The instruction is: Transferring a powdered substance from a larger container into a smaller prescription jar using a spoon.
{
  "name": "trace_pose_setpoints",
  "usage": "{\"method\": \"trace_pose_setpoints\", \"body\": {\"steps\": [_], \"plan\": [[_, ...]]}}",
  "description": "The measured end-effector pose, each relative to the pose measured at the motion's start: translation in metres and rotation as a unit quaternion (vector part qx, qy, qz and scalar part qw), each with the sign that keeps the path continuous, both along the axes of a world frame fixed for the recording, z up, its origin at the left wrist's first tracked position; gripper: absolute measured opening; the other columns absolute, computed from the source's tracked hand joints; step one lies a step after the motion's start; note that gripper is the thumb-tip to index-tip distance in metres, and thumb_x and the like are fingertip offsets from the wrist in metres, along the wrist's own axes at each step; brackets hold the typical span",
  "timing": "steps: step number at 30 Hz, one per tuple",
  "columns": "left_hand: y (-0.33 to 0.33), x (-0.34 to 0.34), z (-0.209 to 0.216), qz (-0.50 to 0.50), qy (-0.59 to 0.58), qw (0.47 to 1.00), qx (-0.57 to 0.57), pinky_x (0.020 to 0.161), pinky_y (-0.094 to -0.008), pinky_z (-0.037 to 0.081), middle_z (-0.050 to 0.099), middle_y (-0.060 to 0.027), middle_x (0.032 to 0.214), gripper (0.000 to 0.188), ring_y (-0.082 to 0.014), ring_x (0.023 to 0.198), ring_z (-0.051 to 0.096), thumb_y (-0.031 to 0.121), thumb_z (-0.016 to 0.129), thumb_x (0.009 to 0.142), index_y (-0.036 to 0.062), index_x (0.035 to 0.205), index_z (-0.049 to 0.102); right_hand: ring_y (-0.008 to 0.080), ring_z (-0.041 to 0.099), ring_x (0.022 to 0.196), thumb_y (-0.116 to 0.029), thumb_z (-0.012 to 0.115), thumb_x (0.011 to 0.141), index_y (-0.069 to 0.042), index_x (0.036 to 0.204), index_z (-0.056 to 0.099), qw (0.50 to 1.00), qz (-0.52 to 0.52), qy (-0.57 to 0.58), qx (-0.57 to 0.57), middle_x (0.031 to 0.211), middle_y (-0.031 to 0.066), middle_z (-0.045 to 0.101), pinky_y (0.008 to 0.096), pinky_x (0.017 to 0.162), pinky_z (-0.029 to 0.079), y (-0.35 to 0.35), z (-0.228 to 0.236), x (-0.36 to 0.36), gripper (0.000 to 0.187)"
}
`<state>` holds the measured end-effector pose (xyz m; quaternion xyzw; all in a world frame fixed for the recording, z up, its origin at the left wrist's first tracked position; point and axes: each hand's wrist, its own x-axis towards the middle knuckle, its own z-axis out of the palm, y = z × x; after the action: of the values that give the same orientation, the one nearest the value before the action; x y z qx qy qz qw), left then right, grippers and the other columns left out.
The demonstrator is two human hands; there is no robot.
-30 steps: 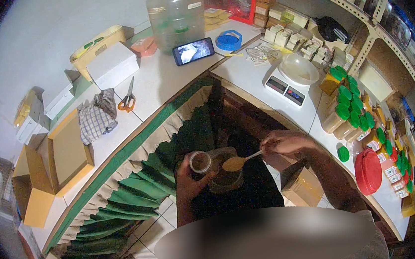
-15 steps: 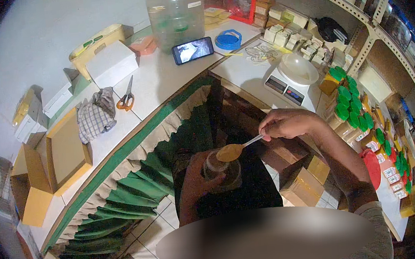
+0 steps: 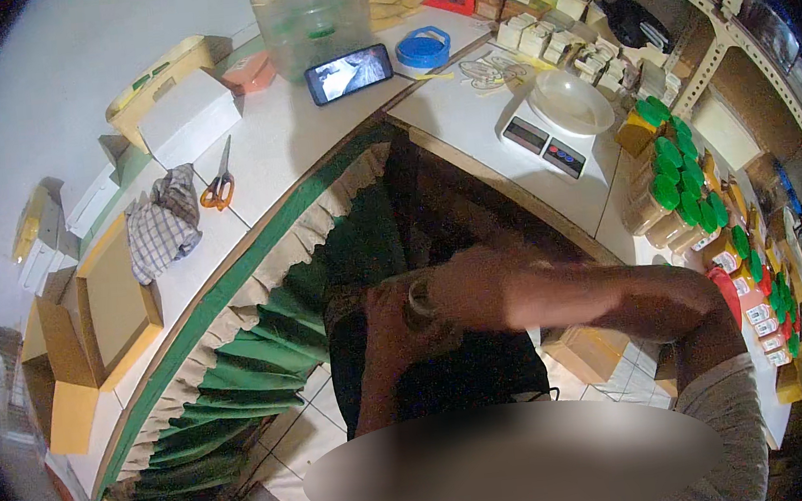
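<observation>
Low over my lap, my left hand point(image 3: 390, 314) is wrapped around a clear jar point(image 3: 419, 299), of which only part of the round rim shows. My right hand point(image 3: 467, 288) reaches across from the right and covers the jar's mouth. Motion smears it, and its fingers are hidden. The spoon seen earlier in that hand does not show now. Above and to the right, a white kitchen scale point(image 3: 546, 148) with a round bowl point(image 3: 572, 104) stands on the table.
Green-lidded jars point(image 3: 669, 176) crowd the right table. A phone point(image 3: 348, 74) leans against a large clear container point(image 3: 312, 27), near a blue lid point(image 3: 423, 47). Scissors point(image 3: 218, 186), a checked cloth point(image 3: 165, 225) and an open carton point(image 3: 118, 302) lie on the left table.
My right hand has swung left and down from beside the jar to over its mouth. The spoonful of brown powder has gone from sight. The view has shifted slightly.
</observation>
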<state>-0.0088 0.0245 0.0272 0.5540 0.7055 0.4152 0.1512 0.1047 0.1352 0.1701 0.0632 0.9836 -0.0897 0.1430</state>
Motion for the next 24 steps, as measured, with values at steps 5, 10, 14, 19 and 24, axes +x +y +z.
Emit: {"method": "trace_pose_setpoints", "body": {"steps": [5, 10, 14, 19, 24], "plan": [[-0.002, -0.006, -0.012, -0.005, -0.048, 0.999, 0.016, 0.102, -0.0471, 0.034, 0.058, -0.0104, 0.12, 0.071, -0.0352, 0.115, 0.045, 0.04, 0.083, 0.06, 0.0111, 0.12, 0.057, 0.0297, 0.067, 0.069, -0.014, 0.057, 0.081, -0.003, 0.083, 0.066, 0.997, -0.028, 0.025, 0.074, 0.078, 0.0162, 0.066, 0.0395, 0.057, 0.055, -0.028, 0.002, 0.0, 0.014], [-0.005, -0.006, -0.014, -0.004, -0.051, 0.997, 0.06, 0.101, -0.047, 0.035, 0.059, -0.0105, 0.119, 0.068, -0.0355, 0.115, 0.045, 0.037, 0.083, 0.06, 0.0104, 0.118, 0.058, 0.0238, 0.066, 0.077, -0.015, 0.057, 0.082, -0.003, 0.097, 0.061, 0.989, -0.016, -0.052, 0.141, 0.086, 0.0127, 0.065, 0.0358, 0.06, 0.055, -0.029, 0.034, 0.004, 0.02], [-0.007, -0.009, -0.012, 0.005, -0.075, 0.996, 0.051, 0.101, -0.0465, 0.036, 0.059, -0.0122, 0.117, 0.065, -0.0351, 0.113, 0.047, 0.036, 0.082, 0.061, 0.0096, 0.116, 0.059, 0.0303, 0.064, 0.081, -0.014, 0.056, 0.082, -0.004, 0.104, 0.054, 0.996, -0.021, 0.049, 0.065, 0.088, 0.0144, 0.064, 0.0383, 0.065, 0.054, -0.017, 0.063, 0.029, 0.023], [-0.032, -0.028, 0.012, 0.032, -0.124, 0.99, 0.055, 0.099, -0.045, 0.038, 0.061, -0.0134, 0.112, 0.064, -0.0349, 0.106, 0.054, 0.036, 0.084, 0.061, 0.0078, 0.114, 0.061, 0.0385, 0.064, 0.084, -0.009, 0.055, 0.083, -0.006, 0.1, 0.054, 0.981, -0.154, -0.018, 0.113, 0.099, 0.0173, 0.063, 0.0458, 0.066, 0.052, -0.034, 0.113, 0.037, 0.017], [-0.052, -0.068, 0.029, 0.084, -0.175, 0.975, 0.112, 0.094, -0.0406, 0.043, 0.063, -0.0123, 0.108, 0.064, -0.0293, 0.107, 0.057, 0.033, 0.088, 0.057, 0.007, 0.109, 0.062, 0.0389, 0.066, 0.076, -0.01, 0.056, 0.083, 0.0, 0.101, 0.058, 0.992, -0.066, 0.107, -0.024, 0.087, 0.0221, 0.066, 0.0473, 0.064, 0.054, -0.032, 0.023, 0.014, 0.02]]}}
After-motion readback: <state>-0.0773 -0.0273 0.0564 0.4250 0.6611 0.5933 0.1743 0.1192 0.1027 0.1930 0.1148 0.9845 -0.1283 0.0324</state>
